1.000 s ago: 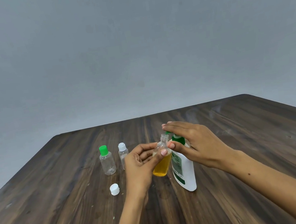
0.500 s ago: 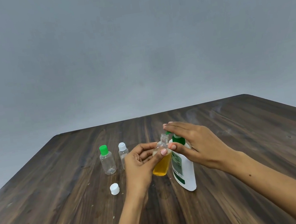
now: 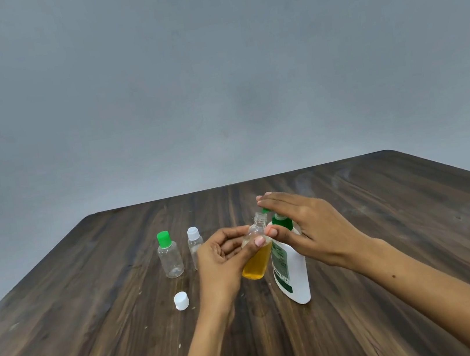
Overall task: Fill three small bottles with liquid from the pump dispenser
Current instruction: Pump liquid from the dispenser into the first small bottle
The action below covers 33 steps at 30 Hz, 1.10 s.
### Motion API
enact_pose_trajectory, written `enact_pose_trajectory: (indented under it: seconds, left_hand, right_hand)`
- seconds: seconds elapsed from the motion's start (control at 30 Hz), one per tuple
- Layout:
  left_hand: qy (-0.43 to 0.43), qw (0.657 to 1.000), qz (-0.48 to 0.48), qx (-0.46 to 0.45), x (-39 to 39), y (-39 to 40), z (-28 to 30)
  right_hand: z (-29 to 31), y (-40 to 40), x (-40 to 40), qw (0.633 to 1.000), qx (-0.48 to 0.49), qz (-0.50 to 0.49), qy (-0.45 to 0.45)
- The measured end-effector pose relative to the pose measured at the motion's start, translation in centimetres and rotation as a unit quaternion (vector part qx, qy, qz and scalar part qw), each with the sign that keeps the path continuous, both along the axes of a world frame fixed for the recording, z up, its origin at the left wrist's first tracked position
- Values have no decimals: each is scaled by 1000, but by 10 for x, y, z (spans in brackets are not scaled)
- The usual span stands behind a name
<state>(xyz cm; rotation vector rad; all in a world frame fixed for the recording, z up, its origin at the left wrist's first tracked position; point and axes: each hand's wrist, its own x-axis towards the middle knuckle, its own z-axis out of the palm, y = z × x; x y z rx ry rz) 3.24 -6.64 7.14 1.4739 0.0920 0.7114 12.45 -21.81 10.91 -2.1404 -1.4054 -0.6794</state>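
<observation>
The left grip [image 3: 224, 258] curls round the tilted open bottle [image 3: 255, 254], its neck leaning toward the dispenser [image 3: 292, 273] nozzle just beside it, while the right hand [image 3: 305, 225] lies flat-fingered on the pump.

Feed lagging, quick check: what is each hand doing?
Left hand: grips small clear bottle of yellow liquid.
Right hand: open, fingers pressing green pump head.
</observation>
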Motion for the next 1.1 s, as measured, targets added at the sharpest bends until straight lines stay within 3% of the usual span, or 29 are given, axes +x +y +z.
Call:
enact_pose_trajectory:
  seconds: [1.1]
  left_hand:
    - [-2, 1000, -1, -6, -2, 1, -1]
  right_hand:
    - [-2, 2, 2, 1000, 20, -1, 21]
